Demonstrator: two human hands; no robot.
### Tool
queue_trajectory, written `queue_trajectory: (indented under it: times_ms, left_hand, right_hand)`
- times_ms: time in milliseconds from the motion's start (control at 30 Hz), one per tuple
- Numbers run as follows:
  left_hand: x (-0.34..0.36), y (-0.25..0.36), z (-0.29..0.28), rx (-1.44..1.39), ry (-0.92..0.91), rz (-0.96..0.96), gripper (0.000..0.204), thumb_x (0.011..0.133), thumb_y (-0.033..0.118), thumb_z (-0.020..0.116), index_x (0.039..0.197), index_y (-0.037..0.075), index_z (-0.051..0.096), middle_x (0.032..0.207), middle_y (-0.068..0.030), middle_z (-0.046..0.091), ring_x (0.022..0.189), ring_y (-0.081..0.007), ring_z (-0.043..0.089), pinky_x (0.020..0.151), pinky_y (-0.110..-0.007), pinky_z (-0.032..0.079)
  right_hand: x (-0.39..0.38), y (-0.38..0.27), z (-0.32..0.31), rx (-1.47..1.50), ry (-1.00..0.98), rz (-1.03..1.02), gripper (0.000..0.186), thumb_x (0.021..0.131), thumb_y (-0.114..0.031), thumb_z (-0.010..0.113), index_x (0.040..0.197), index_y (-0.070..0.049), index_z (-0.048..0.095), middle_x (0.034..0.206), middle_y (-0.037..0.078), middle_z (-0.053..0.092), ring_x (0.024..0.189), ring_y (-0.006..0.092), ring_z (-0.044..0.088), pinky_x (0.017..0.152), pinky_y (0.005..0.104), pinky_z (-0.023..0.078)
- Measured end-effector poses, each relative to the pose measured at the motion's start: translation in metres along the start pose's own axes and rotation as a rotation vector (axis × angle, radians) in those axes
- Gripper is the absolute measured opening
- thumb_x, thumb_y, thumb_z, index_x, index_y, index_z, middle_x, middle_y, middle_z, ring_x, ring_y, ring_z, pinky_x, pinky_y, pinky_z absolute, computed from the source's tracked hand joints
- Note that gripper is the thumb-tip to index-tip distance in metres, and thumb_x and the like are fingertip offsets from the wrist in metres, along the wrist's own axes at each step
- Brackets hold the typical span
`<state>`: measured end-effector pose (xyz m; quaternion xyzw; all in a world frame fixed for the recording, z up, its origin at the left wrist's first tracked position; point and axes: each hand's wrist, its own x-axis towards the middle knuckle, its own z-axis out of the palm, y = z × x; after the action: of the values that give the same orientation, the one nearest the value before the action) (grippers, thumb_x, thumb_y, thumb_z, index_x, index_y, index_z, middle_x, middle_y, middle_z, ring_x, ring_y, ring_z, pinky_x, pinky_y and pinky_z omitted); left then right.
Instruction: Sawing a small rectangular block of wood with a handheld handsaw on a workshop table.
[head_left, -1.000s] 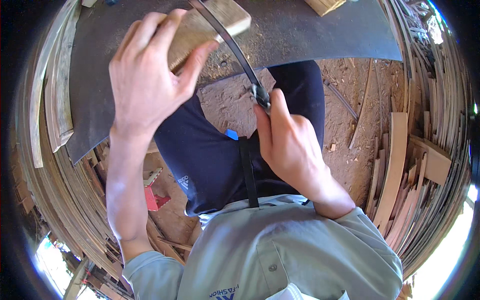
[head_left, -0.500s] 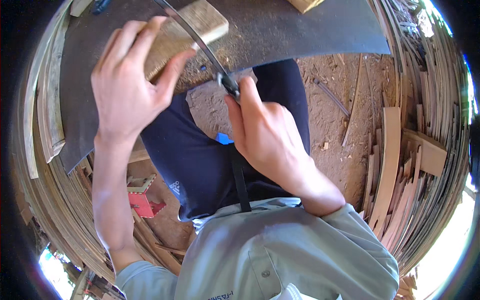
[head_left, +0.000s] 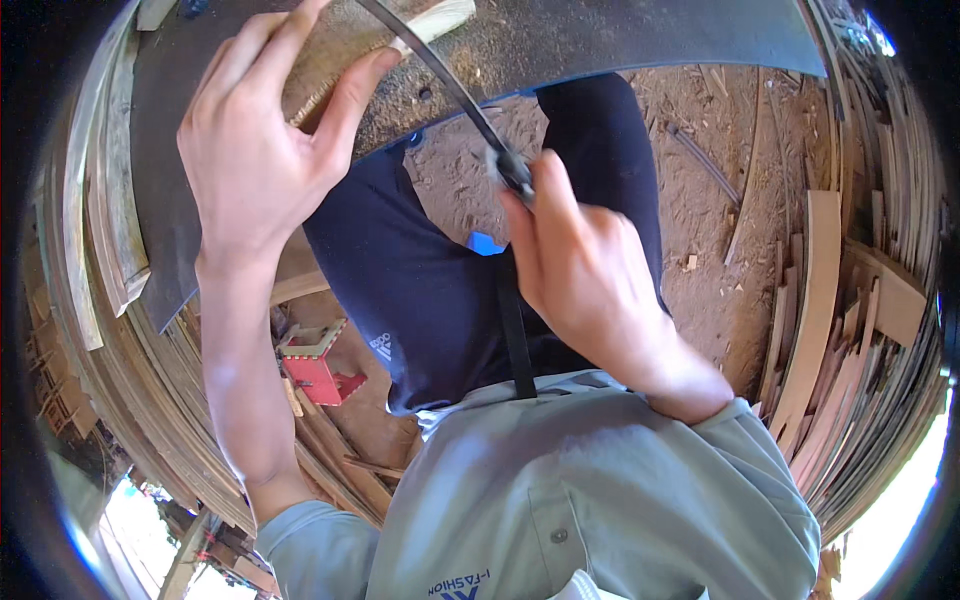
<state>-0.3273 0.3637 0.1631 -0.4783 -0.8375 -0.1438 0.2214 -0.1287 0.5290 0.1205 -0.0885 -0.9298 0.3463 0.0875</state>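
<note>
My left hand (head_left: 255,150) is clamped over a wooden block (head_left: 348,42), with its fingers across the top and the thumb along the near side. A thin metal hand saw (head_left: 452,85), seen edge-on, slants over the block beside that thumb; its far end runs out of the picture. Around its dark handle my right hand (head_left: 590,265) is closed, above my thighs. Where the saw's edge meets the wood cannot be made out. Sawdust lies on the dark work surface (head_left: 650,35) around the block.
Stacked long boards (head_left: 815,290) line the right side. More planks (head_left: 115,190) lie along the left. A red box-like object (head_left: 312,378) sits low by my left leg. A small blue thing (head_left: 485,243) shows between my legs, and wood scraps litter the dirt floor.
My right hand has drawn the saw back toward my body and rightward. My left hand stays on the block. The whole view has shifted, so the block sits higher in it.
</note>
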Motion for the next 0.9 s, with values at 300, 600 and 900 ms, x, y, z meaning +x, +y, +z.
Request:
queue_trajectory:
  times_ms: [300, 600, 900]
  left_hand:
    - [-0.001, 0.005, -0.001, -0.010, -0.016, -0.175, 0.053, 0.096, 0.044, 0.081, 0.125, 0.000, 0.075, 0.108, -0.0132, 0.075, 0.100, -0.0287, 0.075, 0.087, -0.040, 0.059]
    - [-0.005, 0.000, -0.023, -0.012, 0.054, -0.205, 0.054, 0.095, 0.044, 0.082, 0.123, -0.001, 0.073, 0.110, -0.0122, 0.072, 0.100, -0.0298, 0.072, 0.086, -0.042, 0.060]
    - [-0.019, 0.001, -0.021, 0.027, 0.021, -0.224, 0.054, 0.094, 0.041, 0.082, 0.129, 0.001, 0.070, 0.118, -0.0133, 0.070, 0.104, -0.0310, 0.071, 0.092, -0.043, 0.059]
  right_hand:
    - [-0.068, 0.039, -0.055, 0.011, -0.083, 0.102, 0.017, 0.105, -0.013, 0.067, 0.108, -0.003, 0.055, 0.061, 0.022, 0.060, 0.056, 0.0456, 0.066, 0.048, 0.0541, 0.047]
    - [-0.004, 0.027, -0.050, 0.266, -0.021, -0.023, 0.017, 0.107, -0.009, 0.064, 0.111, 0.002, 0.052, 0.067, 0.025, 0.061, 0.065, 0.0473, 0.068, 0.053, 0.0523, 0.047]
    - [0.030, 0.007, -0.022, 0.231, -0.046, -0.168, 0.022, 0.108, -0.016, 0.064, 0.106, 0.000, 0.050, 0.056, 0.022, 0.057, 0.054, 0.0443, 0.065, 0.048, 0.0530, 0.047]
